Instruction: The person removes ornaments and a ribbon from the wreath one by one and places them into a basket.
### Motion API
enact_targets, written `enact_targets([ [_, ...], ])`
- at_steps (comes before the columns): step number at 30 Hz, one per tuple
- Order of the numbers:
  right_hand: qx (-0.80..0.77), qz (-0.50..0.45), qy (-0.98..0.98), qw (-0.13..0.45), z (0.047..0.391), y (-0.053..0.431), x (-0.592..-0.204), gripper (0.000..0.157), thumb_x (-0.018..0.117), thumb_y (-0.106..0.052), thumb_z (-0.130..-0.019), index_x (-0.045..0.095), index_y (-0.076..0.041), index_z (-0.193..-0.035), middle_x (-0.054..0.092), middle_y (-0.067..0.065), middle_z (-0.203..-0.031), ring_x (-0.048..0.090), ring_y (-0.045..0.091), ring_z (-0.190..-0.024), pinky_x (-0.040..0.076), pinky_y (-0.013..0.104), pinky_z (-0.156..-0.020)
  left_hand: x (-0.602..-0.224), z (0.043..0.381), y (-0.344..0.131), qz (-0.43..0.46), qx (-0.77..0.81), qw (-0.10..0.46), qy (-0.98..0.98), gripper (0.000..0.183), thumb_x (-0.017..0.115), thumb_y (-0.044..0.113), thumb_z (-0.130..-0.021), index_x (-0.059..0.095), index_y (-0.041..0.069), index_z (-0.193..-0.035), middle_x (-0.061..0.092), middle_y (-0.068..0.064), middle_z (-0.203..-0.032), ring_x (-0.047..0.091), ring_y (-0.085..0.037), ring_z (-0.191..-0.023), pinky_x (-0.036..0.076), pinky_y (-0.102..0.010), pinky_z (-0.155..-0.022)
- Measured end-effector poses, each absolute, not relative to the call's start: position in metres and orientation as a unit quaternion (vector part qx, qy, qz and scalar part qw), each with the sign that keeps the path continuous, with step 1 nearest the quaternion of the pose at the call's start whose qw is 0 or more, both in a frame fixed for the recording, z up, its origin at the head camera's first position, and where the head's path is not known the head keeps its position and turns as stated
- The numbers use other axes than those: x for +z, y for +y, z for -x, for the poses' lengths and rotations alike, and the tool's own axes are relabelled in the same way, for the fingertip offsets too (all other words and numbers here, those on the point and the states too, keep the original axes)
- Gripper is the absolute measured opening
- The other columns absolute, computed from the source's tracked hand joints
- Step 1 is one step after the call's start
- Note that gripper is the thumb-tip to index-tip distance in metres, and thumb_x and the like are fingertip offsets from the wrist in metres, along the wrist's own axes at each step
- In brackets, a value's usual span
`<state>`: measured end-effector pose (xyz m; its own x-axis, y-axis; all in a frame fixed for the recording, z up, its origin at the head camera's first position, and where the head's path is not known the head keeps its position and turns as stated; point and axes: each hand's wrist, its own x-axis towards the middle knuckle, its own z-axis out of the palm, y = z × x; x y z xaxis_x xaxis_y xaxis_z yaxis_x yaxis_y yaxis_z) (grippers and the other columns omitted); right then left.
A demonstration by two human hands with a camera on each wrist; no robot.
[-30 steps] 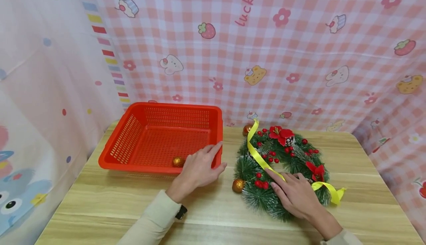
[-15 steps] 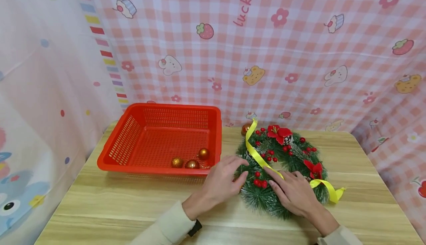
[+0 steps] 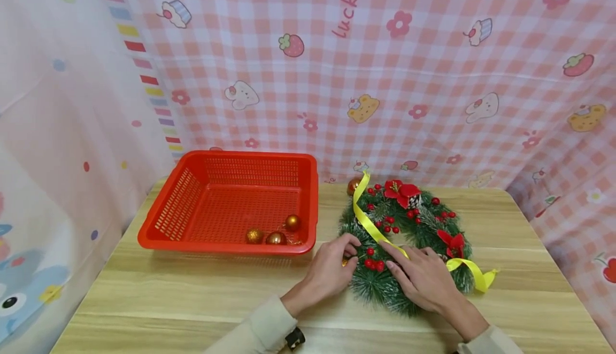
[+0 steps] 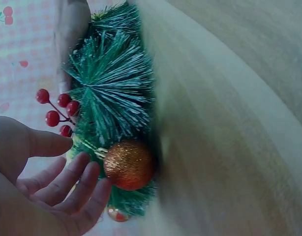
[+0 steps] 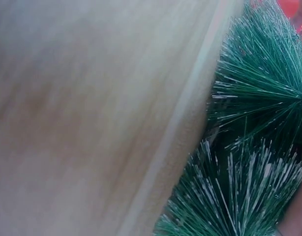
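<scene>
A green wreath (image 3: 375, 288) with red berries, red flowers and a yellow ribbon (image 3: 368, 226) lies on the table. At its left side my left hand (image 3: 327, 268) reaches in, thumb and fingers slightly bent and apart. In the left wrist view a glittery gold bauble (image 4: 129, 164) sits right beside those fingertips, its thin gold cord running into the needles near the thumb. My right hand (image 3: 425, 279) rests on the near part of the wreath, fingers extended over the ribbon. Only needles and a sliver of that hand show in the right wrist view.
To the left stands a red plastic basket (image 3: 163, 246), holding a glittery gold bauble (image 3: 254, 236) and two shiny ones (image 3: 292, 222). Another shiny bauble (image 3: 353, 185) lies at the wreath's far left edge. A checked cloth (image 3: 308, 76) hangs behind the table.
My left hand has moved right, from over the basket's near right corner to the wreath's left side, uncovering baubles in the basket. The right hand has stayed on the wreath.
</scene>
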<state>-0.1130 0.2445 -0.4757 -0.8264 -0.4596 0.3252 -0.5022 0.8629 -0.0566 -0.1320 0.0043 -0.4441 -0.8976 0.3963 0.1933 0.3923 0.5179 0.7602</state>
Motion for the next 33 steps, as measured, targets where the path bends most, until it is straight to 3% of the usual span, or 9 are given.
enact_targets([
  [12, 0.069, -0.248, -0.955, 0.148, 0.112, 0.244, -0.475, 0.046, 0.053, -0.033, -0.101, 0.049, -0.025, -0.147, 0.071, 0.009, -0.117, 0.068, 0.027, -0.104, 0.049, 0.05, -0.088, -0.456, 0.137, 0.007, -0.188, 0.447, 0.015, 0.875, 0.027, 0.071, 0.005, -0.086, 0.064, 0.015, -0.11, 0.072, 0.01, -0.084, 0.064, -0.001, -0.08, 0.05, -0.026, -0.079],
  [18, 0.068, -0.244, -0.957, 0.143, 0.112, 0.243, -0.474, 0.046, 0.052, -0.035, -0.102, 0.05, -0.025, -0.146, 0.07, 0.009, -0.119, 0.067, 0.027, -0.104, 0.048, 0.051, -0.088, -0.458, 0.139, 0.008, -0.178, 0.446, 0.009, 0.877, 0.027, 0.07, 0.003, -0.085, 0.065, 0.015, -0.108, 0.072, 0.009, -0.082, 0.064, 0.0, -0.075, 0.049, -0.029, -0.081],
  [25, 0.068, -0.24, -0.959, 0.135, 0.112, 0.243, -0.474, 0.046, 0.051, -0.036, -0.102, 0.049, -0.026, -0.146, 0.069, 0.009, -0.121, 0.067, 0.028, -0.106, 0.047, 0.051, -0.089, -0.455, 0.139, 0.009, -0.178, 0.444, 0.016, 0.878, 0.029, 0.069, 0.003, -0.086, 0.064, 0.016, -0.111, 0.07, 0.01, -0.08, 0.062, 0.002, -0.071, 0.049, -0.023, -0.073],
  [33, 0.073, -0.239, -0.959, 0.133, 0.112, 0.243, -0.473, 0.045, 0.051, -0.035, -0.102, 0.05, -0.025, -0.146, 0.069, 0.009, -0.121, 0.066, 0.028, -0.107, 0.047, 0.052, -0.089, -0.456, 0.139, 0.009, -0.175, 0.429, 0.008, 0.886, 0.028, 0.07, 0.004, -0.084, 0.066, 0.018, -0.108, 0.07, 0.014, -0.079, 0.061, 0.005, -0.07, 0.047, -0.027, -0.081],
])
